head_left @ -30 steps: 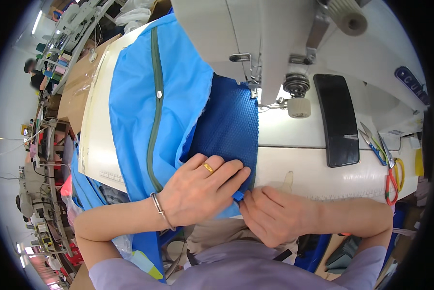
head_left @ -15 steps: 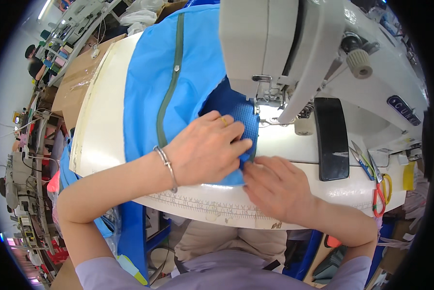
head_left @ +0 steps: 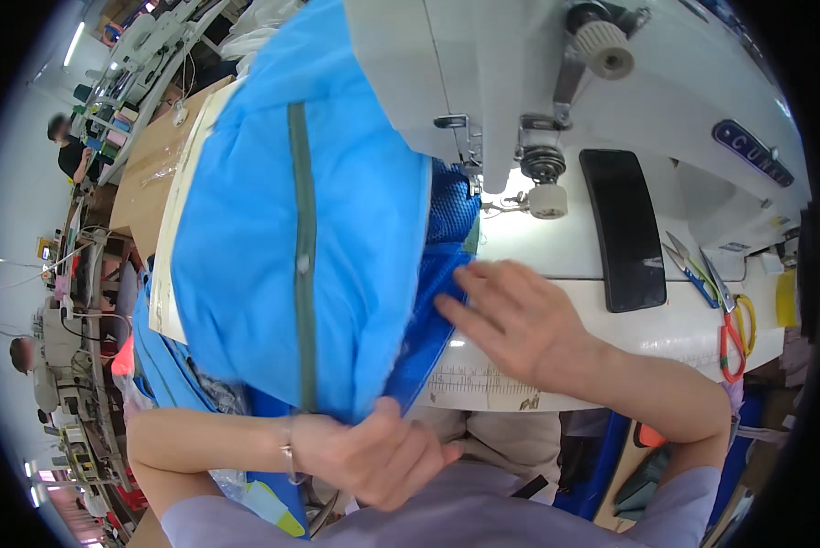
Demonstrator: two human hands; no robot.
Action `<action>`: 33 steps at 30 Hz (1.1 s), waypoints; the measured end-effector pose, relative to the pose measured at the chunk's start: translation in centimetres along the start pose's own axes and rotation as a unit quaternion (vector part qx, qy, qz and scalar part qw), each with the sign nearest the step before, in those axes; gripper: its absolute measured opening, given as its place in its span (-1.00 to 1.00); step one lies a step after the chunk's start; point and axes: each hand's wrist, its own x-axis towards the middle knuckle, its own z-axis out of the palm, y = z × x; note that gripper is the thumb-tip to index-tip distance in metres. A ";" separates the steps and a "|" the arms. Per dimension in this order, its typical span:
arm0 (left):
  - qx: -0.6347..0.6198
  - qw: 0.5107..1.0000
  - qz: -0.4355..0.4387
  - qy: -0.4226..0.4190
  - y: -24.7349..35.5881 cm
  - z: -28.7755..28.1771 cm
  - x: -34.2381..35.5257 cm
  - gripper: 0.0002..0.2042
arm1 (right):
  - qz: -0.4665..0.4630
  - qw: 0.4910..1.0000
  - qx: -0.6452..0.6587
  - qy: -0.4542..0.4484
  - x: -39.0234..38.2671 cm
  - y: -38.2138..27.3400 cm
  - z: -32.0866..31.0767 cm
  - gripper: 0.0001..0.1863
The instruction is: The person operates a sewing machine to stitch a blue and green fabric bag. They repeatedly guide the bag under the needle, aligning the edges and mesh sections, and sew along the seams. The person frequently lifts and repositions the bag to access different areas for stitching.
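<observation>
A light blue fabric piece [head_left: 236,237] with a green zipper [head_left: 302,183] lies left of the sewing machine's presser foot [head_left: 474,181]. Dark blue textured fabric [head_left: 451,201] shows at its right edge by the foot. My left hand [head_left: 373,447] is closed on the lower corner of the fabric, beyond the table's front edge, blurred. My right hand [head_left: 515,320] rests with fingers apart on the dark blue fabric's right edge, below the foot.
The machine head [head_left: 666,82] overhangs the back right. A black phone [head_left: 622,228], scissors [head_left: 731,347] and a yellow pad [head_left: 784,297] lie at the right. Cardboard [head_left: 154,183] borders the table's left. A co-worker [head_left: 68,155] sits at machines far left.
My left hand has moved toward my body, drawing the light blue fabric with it. My right hand has moved up toward the presser foot. The dark blue fabric is now largely covered.
</observation>
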 end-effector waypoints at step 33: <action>-0.292 0.912 -0.226 -0.179 -12.8 7.2 0.5 -0.67 | -0.056 0.997 0.028 0.039 -1.3 -1.0 0.6 -0.68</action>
